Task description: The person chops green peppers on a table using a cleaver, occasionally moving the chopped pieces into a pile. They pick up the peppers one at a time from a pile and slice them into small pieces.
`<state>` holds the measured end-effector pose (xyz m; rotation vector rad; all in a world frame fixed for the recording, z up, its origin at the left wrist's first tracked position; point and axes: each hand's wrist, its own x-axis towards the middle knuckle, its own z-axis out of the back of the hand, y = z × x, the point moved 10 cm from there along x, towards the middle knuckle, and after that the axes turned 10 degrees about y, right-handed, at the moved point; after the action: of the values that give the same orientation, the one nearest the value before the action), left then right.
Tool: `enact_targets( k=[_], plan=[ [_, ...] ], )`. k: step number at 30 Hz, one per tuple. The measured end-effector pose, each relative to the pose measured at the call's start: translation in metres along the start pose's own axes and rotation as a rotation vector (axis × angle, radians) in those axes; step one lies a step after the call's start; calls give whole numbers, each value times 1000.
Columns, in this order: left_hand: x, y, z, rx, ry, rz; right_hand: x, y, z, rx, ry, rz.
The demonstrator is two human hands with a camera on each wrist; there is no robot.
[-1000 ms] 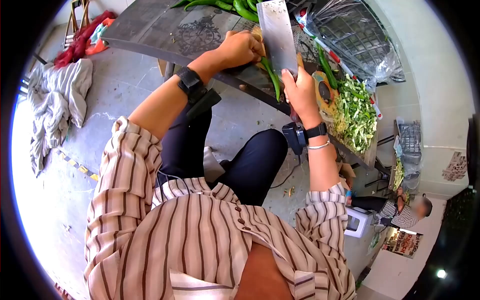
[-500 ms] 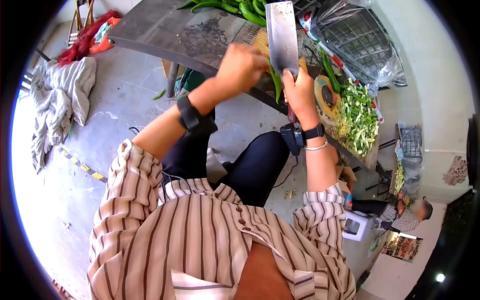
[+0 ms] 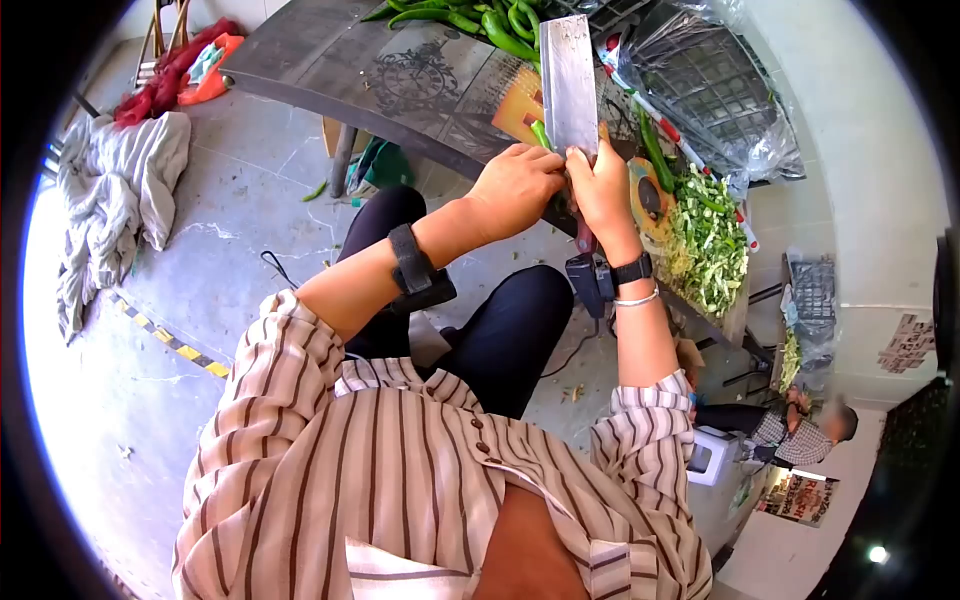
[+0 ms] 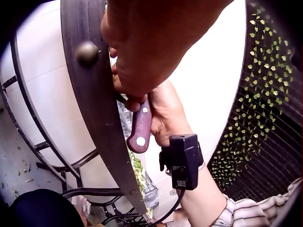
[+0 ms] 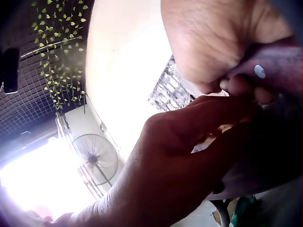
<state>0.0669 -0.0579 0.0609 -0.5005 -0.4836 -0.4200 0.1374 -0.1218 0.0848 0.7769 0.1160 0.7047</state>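
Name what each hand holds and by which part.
Right hand: the cleaver, by its handle. Left hand: apparently a green pepper, exact grip hidden.

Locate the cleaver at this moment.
In the head view, the cleaver is near the top, right of centre, in the right hand, just right of the green peppers.

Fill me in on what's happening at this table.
A person's right hand grips a cleaver by its handle. The left hand holds a green pepper close beside it, apparently for chopping. Chopped green pieces are heaped toward the right of the table, and whole peppers lie toward its far side.
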Motion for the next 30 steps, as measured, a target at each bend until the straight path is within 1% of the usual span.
enact_targets(
  k=[2, 6, 9, 11, 13, 15, 17, 18, 19, 21, 23, 25, 26, 28, 30],
  plan=[
    [1, 0, 1, 1, -20, -4, -4, 0, 1, -15, 11, -59],
    [2, 0, -1, -25, -24, -18, -6, 5, 2, -74, -14, -18],
    [1, 0, 2, -32, -46, -29, -1, 15, 1, -80, 23, -7],
    [0, 0, 3, -40, -42, -30, 1, 19, -1, -186, 51, -63],
    [0, 0, 3, -54, -35, -31, 4, 26, -1, -198, 69, -71],
    [-1, -2, 6, -66, -73, -41, 5, 23, -2, -210, 87, -86],
    [-1, -1, 4, -71, -59, -44, 11, 13, -5, -221, 130, -105],
    [0, -1, 3, -72, -49, -47, 14, 14, -4, -247, 141, -125],
    [0, -1, 3, -77, -39, -48, 15, 9, -5, -214, 165, -214],
    [-1, -1, 5, -76, -51, -43, 16, 11, -8, -133, 235, -292],
    [-3, 0, 4, -82, -36, -37, 20, 12, -12, -120, 318, -317],
    [-6, 1, 7, -112, -71, -18, 25, 24, -19, -125, 404, -285],
    [-7, 1, 8, -102, -76, -22, 27, 24, -20, -133, 403, -291],
    [-7, 0, 9, -100, -84, -33, 35, 31, -23, -118, 396, -210],
    [-7, -1, 11, -87, -96, -50, 42, 27, -25, -106, 409, -243]
  ],
)
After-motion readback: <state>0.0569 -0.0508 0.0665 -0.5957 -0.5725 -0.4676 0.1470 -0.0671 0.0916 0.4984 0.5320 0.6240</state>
